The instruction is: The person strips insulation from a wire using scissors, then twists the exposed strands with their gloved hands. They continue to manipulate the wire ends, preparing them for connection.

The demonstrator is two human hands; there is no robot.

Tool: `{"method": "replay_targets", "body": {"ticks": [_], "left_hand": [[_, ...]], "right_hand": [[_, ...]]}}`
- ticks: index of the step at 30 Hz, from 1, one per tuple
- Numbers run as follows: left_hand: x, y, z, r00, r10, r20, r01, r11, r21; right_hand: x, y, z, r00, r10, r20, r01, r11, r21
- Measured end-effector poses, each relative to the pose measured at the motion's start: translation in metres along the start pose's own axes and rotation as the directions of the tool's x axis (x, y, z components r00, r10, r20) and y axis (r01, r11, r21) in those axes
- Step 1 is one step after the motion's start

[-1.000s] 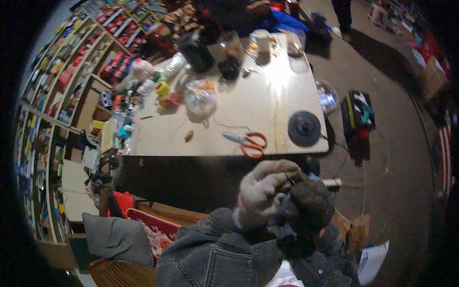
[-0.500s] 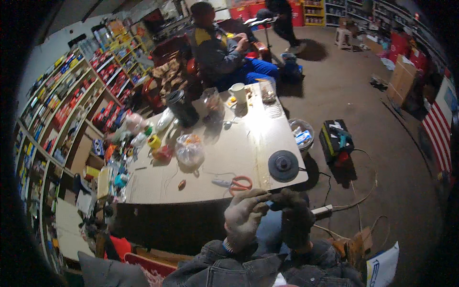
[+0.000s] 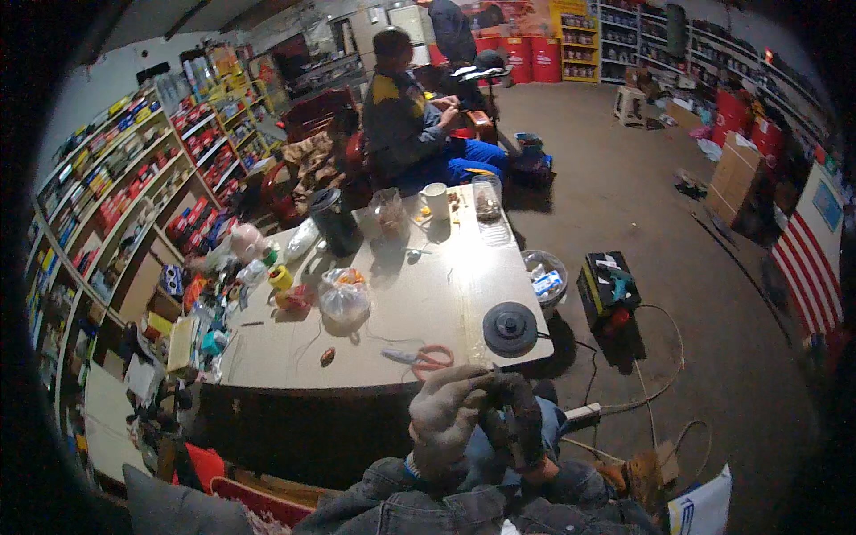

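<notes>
Two hands, gloved, raised before the near edge of a desk (image 3: 267, 361); left hand (image 3: 444, 416), pale glove, fingers bent and drawn in towards the thumb; right hand (image 3: 517, 419), dark glove, close against the left, fingertips meeting or nearly so; whether either pinches something small between the tips I cannot tell, the dark glove hiding it.

One pair of scissors (image 3: 417, 358), orange handles, lying flat on the desk near its front edge; placed just beyond the left hand and a little to its left; long axis running roughly side to side, handles to the right, blades to the left; handle loops nearest the hands, left hand the nearer of the two.

About them: one round black disc (image 3: 510, 330) with a raised middle, at the desk's near right corner, beyond the right hand; one small brown object (image 3: 327, 357), left of the blades; one knotted clear bag (image 3: 344, 299), farther back; one white mug (image 3: 435, 201), towards the far edge.
</notes>
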State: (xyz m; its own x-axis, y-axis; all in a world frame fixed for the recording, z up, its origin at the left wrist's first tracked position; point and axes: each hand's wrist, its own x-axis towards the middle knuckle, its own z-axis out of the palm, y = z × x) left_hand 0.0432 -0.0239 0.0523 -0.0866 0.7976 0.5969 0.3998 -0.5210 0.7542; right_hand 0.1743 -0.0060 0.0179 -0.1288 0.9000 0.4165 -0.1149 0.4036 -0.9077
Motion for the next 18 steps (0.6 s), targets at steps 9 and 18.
{"method": "replay_targets", "body": {"ticks": [9,18], "left_hand": [[0.005,0.005,-0.010,0.989,0.132,0.073,-0.143,0.973,0.182],[0.010,0.003,-0.009,0.982,0.188,0.010,-0.185,0.961,0.204]], "right_hand": [[-0.007,-0.004,-0.017,0.995,0.017,0.101,-0.009,0.996,-0.088],[-0.009,-0.010,-0.023,0.989,-0.068,0.133,0.095,0.973,-0.209]]}}
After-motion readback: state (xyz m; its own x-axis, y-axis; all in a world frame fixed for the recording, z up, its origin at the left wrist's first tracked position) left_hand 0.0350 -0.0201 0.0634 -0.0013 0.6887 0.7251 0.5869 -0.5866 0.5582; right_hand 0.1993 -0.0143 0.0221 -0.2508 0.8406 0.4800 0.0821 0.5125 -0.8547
